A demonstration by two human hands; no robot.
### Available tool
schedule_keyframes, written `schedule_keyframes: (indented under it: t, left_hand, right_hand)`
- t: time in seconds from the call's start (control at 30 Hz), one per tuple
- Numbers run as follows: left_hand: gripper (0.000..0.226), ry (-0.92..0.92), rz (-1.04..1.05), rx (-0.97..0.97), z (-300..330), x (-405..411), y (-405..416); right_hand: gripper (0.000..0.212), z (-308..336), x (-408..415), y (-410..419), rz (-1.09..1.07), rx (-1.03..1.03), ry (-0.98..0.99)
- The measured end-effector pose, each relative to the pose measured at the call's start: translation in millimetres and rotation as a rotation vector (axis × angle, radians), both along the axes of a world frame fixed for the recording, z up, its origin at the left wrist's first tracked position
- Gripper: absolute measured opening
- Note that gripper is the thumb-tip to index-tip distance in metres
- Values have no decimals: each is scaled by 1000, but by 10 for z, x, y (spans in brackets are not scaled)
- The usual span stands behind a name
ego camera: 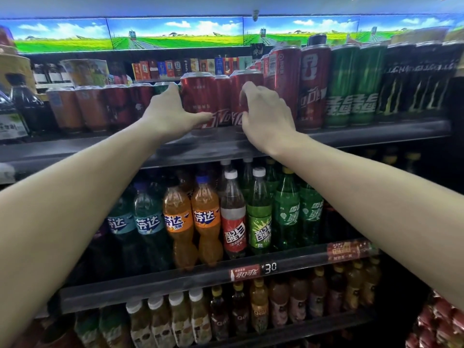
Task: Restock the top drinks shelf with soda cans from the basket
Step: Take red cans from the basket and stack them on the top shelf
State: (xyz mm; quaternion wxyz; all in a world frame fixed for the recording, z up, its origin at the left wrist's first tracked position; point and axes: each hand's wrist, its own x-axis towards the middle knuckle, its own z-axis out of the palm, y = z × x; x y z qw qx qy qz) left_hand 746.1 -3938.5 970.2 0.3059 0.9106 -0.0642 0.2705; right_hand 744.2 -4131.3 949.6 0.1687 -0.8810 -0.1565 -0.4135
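On the top shelf [351, 133], the left hand [170, 114] wraps the left side of a red can [198, 96], thumb across its front, while the right hand [266, 114] curls its fingers [248, 90] around the neighbouring red can [242, 79], both cans standing upright.

Red cans [198, 96] with white script, green cans [351, 86], perhaps black-and-green cans [411, 81], orange bottles [193, 222].
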Motion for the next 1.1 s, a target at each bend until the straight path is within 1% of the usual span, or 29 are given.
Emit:
schedule_keyframes:
  t: [0.17, 0.27, 0.5, 0.7, 0.8, 0.87, 0.93, 1.03, 1.1]
  left_hand:
    - [45, 27, -56, 66, 83, 130, -135]
    - [39, 40, -71, 84, 92, 170, -222]
    - [50, 18, -80, 40, 28, 190, -283]
    - [58, 40, -33, 47, 9, 216, -263]
    - [68, 44, -15, 44, -12, 160, -274]
    - [71, 22, 7, 59, -23, 34, -300]
    - [66, -48, 28, 100, -52, -130, -308]
    - [51, -255, 54, 157, -181, -361, -230]
    - [35, -398, 65, 179, -374, -509, -182]
  right_hand:
    - [20, 7, 44, -7, -31, 66, 45]
    - [22, -27, 53, -7, -21, 86, 58]
    - [32, -51, 35, -58, 55, 27, 97]
    - [33, -20, 33, -39, 50, 17, 156]
    - [29, -17, -14, -57, 69, 27, 167]
    - [25, -44, -59, -97, 92, 81, 112]
    - [23, -120, -111, -155, 121, 142, -22]
    - [19, -323, -218, -220, 191, 215, -218]
    - [17, -517, -326, -237, 241, 264, -274]
